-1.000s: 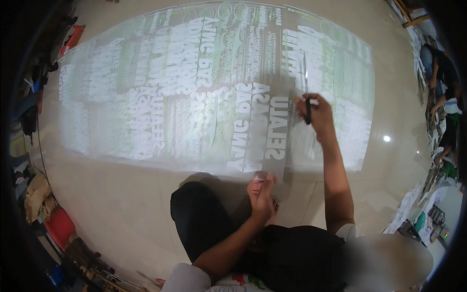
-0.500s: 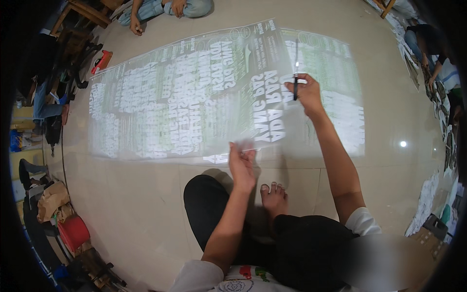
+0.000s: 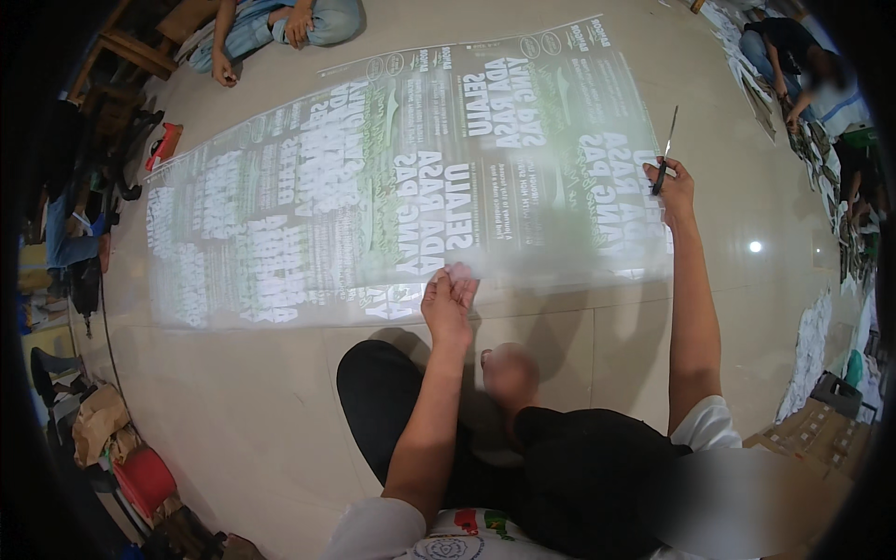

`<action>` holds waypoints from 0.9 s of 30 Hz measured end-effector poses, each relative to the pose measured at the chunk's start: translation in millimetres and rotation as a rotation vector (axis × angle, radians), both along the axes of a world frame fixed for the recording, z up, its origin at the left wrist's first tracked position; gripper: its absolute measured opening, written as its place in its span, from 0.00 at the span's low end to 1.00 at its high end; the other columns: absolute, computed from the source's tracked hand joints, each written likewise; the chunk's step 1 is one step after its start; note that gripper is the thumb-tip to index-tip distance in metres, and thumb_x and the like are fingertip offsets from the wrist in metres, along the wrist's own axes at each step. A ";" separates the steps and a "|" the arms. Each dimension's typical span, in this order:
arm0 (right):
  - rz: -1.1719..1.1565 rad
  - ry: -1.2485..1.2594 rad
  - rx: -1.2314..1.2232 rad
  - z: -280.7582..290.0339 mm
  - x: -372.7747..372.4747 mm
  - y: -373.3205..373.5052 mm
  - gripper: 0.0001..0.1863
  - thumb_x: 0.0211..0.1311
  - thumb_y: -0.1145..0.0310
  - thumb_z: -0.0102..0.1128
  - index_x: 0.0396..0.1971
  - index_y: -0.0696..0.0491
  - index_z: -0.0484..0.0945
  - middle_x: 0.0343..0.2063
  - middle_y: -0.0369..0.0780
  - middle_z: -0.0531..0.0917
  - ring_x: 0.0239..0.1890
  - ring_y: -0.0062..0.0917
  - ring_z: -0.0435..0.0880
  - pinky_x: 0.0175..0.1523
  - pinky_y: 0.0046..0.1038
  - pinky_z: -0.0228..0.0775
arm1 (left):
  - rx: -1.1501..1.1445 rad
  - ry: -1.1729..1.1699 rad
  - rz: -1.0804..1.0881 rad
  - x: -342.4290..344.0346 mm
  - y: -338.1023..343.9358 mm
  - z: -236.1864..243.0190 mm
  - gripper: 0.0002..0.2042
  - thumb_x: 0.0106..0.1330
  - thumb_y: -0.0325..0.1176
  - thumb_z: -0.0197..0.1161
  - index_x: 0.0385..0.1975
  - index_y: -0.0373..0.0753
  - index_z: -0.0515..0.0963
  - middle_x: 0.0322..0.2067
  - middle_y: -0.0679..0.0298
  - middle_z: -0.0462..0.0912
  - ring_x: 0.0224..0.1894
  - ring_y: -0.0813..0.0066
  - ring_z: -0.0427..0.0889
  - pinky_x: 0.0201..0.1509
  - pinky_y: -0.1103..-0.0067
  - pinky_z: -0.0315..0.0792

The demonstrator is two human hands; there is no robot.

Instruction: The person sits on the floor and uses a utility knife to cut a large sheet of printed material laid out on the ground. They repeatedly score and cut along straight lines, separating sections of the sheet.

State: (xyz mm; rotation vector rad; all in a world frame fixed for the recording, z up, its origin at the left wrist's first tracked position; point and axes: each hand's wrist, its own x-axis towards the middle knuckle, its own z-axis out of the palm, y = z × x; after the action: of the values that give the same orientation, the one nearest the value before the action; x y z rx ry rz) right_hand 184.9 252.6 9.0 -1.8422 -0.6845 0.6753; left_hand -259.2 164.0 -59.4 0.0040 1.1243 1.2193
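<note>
Thin, see-through plastic sheets [image 3: 420, 201], printed with white lettering and green patches, lie overlapping on the floor in front of me. My left hand [image 3: 447, 303] pinches the near edge of the upper sheet between thumb and fingers. Out at the sheet's right edge, my right hand [image 3: 679, 189] is closed around a cutter knife [image 3: 664, 173] with a black handle and a thin blade pointing away from me. The same hand's fingers also touch that edge; how firmly they grip it is hard to see.
A person in jeans [image 3: 322, 21] sits beyond the far left edge. Another person [image 3: 779, 65] bends over dark items at the far right. A red object [image 3: 165, 147] lies by the sheets' left end. Cardboard [image 3: 817, 429] is at the lower right, a red round item [image 3: 145, 481] lower left.
My right hand has moved right with the knife, and the upper sheet's right side has spread that way, covering the sheet beneath. My left hand stays at the near edge.
</note>
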 end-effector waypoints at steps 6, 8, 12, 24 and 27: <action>0.018 -0.099 -0.095 -40.0 44.0 -5.3 0.24 0.53 0.70 0.82 0.48 0.57 0.80 0.28 0.34 0.83 0.28 0.15 0.76 0.32 0.20 0.66 | -0.045 -0.043 -0.185 21.9 -15.4 -6.5 0.12 0.76 0.35 0.63 0.48 0.32 0.78 0.44 0.54 0.86 0.47 0.64 0.88 0.56 0.68 0.84; 0.019 -0.135 -0.132 -51.9 60.5 -14.0 0.23 0.53 0.70 0.82 0.47 0.58 0.80 0.27 0.34 0.83 0.27 0.15 0.76 0.32 0.21 0.67 | -0.046 -0.046 -0.216 29.5 -18.6 -7.2 0.12 0.76 0.35 0.62 0.48 0.32 0.79 0.43 0.55 0.86 0.47 0.63 0.88 0.56 0.68 0.84; -0.057 -0.403 -0.180 -57.7 83.2 -27.7 0.24 0.54 0.65 0.82 0.47 0.56 0.80 0.27 0.37 0.86 0.26 0.19 0.81 0.33 0.25 0.72 | -0.022 -0.069 -0.278 37.7 -17.8 -9.3 0.12 0.76 0.33 0.62 0.49 0.31 0.77 0.45 0.54 0.84 0.49 0.63 0.87 0.58 0.67 0.84; 0.690 -0.560 0.124 -48.3 -172.7 -217.3 0.30 0.39 0.75 0.77 0.50 0.52 0.81 0.42 0.41 0.85 0.47 0.36 0.85 0.54 0.36 0.78 | 0.051 -0.023 -0.327 21.8 16.4 31.4 0.11 0.75 0.29 0.61 0.50 0.28 0.75 0.49 0.49 0.85 0.51 0.60 0.87 0.57 0.69 0.85; 0.990 -0.618 0.210 -54.6 -206.6 -214.5 0.34 0.37 0.75 0.75 0.53 0.51 0.80 0.49 0.43 0.82 0.55 0.41 0.80 0.60 0.41 0.75 | 0.096 -0.004 -0.364 6.7 25.9 30.5 0.13 0.75 0.27 0.62 0.53 0.27 0.74 0.51 0.49 0.84 0.54 0.60 0.87 0.58 0.71 0.85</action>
State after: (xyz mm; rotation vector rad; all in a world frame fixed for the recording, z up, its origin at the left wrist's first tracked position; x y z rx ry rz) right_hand -21.8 38.2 -45.6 -1.4257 -2.0549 0.5841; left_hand -252.5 189.9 -28.9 0.2683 1.0088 0.9448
